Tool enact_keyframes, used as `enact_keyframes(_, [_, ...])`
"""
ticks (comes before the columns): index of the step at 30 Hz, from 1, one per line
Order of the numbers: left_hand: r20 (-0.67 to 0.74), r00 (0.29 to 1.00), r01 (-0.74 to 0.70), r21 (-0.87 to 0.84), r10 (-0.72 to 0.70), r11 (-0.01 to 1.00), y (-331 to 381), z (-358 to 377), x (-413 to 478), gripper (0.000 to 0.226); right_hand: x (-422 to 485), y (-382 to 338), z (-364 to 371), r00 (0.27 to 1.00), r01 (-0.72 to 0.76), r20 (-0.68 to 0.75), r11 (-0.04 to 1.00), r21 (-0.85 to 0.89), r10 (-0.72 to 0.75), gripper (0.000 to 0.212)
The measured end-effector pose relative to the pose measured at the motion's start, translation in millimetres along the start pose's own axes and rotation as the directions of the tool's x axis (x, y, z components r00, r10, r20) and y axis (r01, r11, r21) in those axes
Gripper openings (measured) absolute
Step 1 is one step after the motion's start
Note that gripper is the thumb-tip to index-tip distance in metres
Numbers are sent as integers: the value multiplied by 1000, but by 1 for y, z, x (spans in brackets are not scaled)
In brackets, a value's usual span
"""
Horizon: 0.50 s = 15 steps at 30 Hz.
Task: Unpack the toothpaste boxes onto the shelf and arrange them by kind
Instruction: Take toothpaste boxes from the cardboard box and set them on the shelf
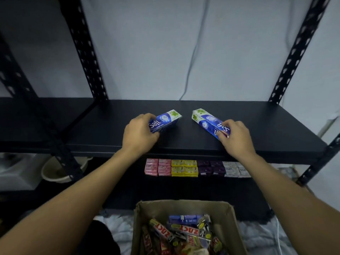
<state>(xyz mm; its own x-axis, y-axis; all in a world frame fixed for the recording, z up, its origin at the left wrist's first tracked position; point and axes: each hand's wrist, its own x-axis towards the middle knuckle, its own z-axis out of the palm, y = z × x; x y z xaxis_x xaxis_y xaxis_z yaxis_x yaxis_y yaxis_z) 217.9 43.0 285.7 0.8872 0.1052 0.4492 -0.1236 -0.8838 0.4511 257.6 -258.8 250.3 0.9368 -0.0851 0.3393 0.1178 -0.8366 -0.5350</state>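
Cardboard box [184,207] runs off the bottom edge — soap packs [184,168] (blurred, dim) have unreadable print.

Hands [139,133] holding boxes [164,120], seemingly on shelf [276,129]

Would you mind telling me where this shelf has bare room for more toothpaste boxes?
The shelf is bare left of the left toothpaste box, right of the right toothpaste box, and behind both up to the wall. Between the boxes the gap is narrow.

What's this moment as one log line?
left hand: holds blue cardboard toothpaste box | right hand: holds matching box | both at black shelf
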Motion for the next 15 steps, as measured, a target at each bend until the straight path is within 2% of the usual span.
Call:
enact_keyframes(4, [-34,989,143,-64,-145,988,-28,35,32,44,21,2,19,998,-65,-21,988,-140,63,44])
enact_keyframes(9, [-43,966,250,-90,-254,964,-52,61,60,48,56,5,28,993,-117,-31,980,-159,114,51])
enact_keyframes(15, [-51,966,243,-139,-252,960,-64,76,92,52,93,19,37,995,-79,-67,981,-179,68,52])
